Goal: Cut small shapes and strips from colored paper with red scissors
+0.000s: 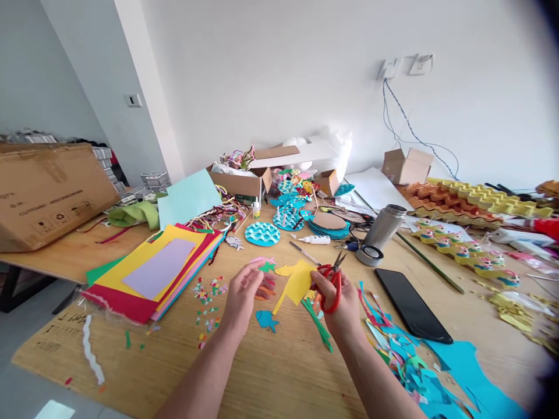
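My left hand (243, 291) is at the left of a cluster of paper fish, fingers loosely curved and apart; nothing shows held in it. Close to its fingertips is a green paper fish (267, 266), with a pink fish (264, 259) behind and an orange fish (264, 294) partly hidden. My right hand (343, 299) grips scissors (335, 285) by their red handles, blades pointing up and away. A yellow paper piece (299, 284) reaches its fingertips; whether they pinch it is unclear. Beside that paper is a yellow fish (285, 270). A blue fish (266, 320) lies nearer me.
Stacked coloured sheets (152, 273) lie left, with small confetti bits (209, 302) beside them. At right are a black phone (413, 305), blue paper scraps (414, 366) and a metal flask (386, 227). Behind stand a glue bottle (256, 208) and blue wavy discs (262, 234).
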The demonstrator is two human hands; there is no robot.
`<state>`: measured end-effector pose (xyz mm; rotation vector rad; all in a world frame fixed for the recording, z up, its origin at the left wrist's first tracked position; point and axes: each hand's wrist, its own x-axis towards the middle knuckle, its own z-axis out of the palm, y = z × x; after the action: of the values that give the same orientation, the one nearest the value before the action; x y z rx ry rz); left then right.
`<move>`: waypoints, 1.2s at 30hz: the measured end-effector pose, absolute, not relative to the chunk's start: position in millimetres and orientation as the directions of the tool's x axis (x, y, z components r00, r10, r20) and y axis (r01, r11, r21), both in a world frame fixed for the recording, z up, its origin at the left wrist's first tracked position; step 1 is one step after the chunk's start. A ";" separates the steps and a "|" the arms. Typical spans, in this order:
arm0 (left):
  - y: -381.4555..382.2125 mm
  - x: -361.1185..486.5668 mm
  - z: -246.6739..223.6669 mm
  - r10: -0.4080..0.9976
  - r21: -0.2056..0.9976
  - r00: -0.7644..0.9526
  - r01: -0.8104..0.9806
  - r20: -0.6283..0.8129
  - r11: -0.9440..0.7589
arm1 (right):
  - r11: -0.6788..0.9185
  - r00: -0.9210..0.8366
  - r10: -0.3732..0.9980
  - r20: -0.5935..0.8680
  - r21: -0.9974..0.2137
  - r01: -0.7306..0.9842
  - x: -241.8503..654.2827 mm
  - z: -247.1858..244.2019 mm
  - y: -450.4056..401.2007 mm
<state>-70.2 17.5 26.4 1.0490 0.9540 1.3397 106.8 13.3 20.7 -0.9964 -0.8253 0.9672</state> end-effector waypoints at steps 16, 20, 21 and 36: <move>14.9 -64.6 21.7 0.960 0.940 0.270 -0.302 -0.076 0.159 | 0.257 0.337 0.924 0.180 -0.946 -0.199 75.7 39.1 8.4; 19.9 -68.9 18.4 0.979 0.906 0.187 -0.397 -0.080 0.150 | 0.199 0.290 0.948 0.131 -0.955 -0.218 78.4 34.6 3.6; 20.6 -69.9 18.3 0.983 0.902 0.170 -0.410 -0.075 0.140 | 0.170 0.266 0.958 0.108 -0.960 -0.223 79.6 33.6 1.3; 19.0 -69.3 21.6 0.979 0.912 0.185 -0.381 -0.086 0.152 | 0.040 0.076 0.997 0.026 -0.981 -0.190 96.2 29.6 -14.0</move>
<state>-69.3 19.0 21.6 0.8993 0.8521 1.1673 96.2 -14.0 29.6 -1.0767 -1.0299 1.2168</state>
